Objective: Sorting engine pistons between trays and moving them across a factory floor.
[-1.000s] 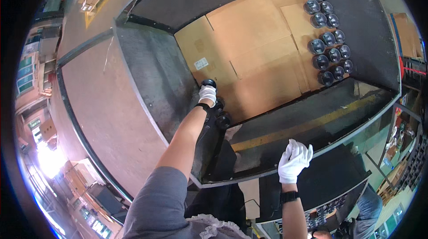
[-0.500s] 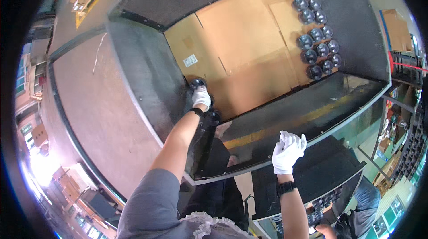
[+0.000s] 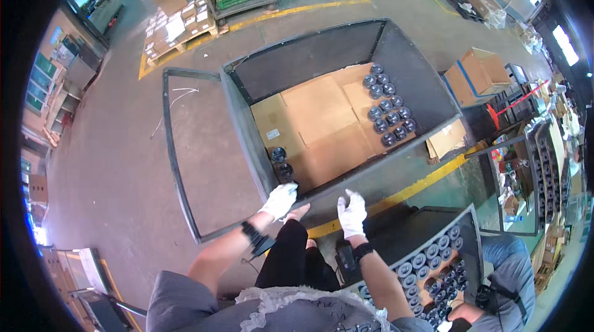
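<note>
dark-walled bin (image 3: 309, 60), one, open-topped: we find its floor lined with flattened cardboard (image 3: 322, 109), in our judgement padding against the hard base. glossy black cup-shaped parts (image 3: 385, 105), one cluster: standing in close, slightly uneven rows beside the right-hand wall, which likely keeps them from shifting that way. black corner parts (image 3: 278, 155), two plainly visible: set one behind the other near the left-hand wall, towards the near corner; we take that wall as a guide for their line.

left hand, white-gloved (image 3: 281, 201): at the near rim by that corner, fingers partly curled; we cannot tell whether they close on anything or touch a part below. right hand, white-gloved (image 3: 352, 213): raised just outside the near rim, fingers loosely extended, nothing visible in it; we suppose it helps balance.

second bin (image 3: 433, 233), beside the right forearm: grey ring-topped parts (image 3: 421, 261) stand in tidy rows, probably to save room.
</note>
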The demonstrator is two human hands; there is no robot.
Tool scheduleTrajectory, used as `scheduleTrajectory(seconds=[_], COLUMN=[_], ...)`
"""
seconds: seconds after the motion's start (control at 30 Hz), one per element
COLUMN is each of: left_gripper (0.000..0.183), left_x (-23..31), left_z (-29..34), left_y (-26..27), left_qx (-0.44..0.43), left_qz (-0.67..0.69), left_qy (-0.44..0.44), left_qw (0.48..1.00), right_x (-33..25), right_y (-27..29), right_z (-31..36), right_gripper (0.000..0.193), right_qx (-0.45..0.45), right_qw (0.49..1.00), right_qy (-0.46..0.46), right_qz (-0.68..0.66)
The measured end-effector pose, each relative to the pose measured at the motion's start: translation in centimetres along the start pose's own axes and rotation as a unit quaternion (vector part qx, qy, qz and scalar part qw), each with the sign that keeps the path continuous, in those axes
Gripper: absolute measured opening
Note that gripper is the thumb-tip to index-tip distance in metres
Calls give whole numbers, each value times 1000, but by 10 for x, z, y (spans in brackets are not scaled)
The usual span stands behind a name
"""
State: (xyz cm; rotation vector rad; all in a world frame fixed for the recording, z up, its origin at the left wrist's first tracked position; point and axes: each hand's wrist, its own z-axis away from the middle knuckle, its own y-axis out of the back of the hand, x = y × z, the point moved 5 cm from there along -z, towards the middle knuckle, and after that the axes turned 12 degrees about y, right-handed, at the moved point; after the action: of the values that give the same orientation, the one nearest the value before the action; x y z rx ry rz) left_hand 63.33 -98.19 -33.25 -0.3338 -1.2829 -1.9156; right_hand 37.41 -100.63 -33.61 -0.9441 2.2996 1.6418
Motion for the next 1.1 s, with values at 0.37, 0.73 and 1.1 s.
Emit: scheduleTrajectory(seconds=[0.37, 0.73, 1.1], left_gripper=[51, 52, 37], left_x=[-99, -169, -221], left_z=[248, 226, 139], left_y=[28, 192, 172], left_qx=[-206, 486, 262], left_qz=[-260, 57, 287], left_qy=[203, 372, 374], left_qw=[921, 789, 842], right_x=[-2, -138, -248], right_y=[4, -74, -157], right_z=[168, 66, -16], right_gripper=[25, 26, 36], right_qx=[-80, -371, -515], right_qw=[819, 758, 781], right_qy=[-298, -228, -128], right_qz=[-484, -486, -328])
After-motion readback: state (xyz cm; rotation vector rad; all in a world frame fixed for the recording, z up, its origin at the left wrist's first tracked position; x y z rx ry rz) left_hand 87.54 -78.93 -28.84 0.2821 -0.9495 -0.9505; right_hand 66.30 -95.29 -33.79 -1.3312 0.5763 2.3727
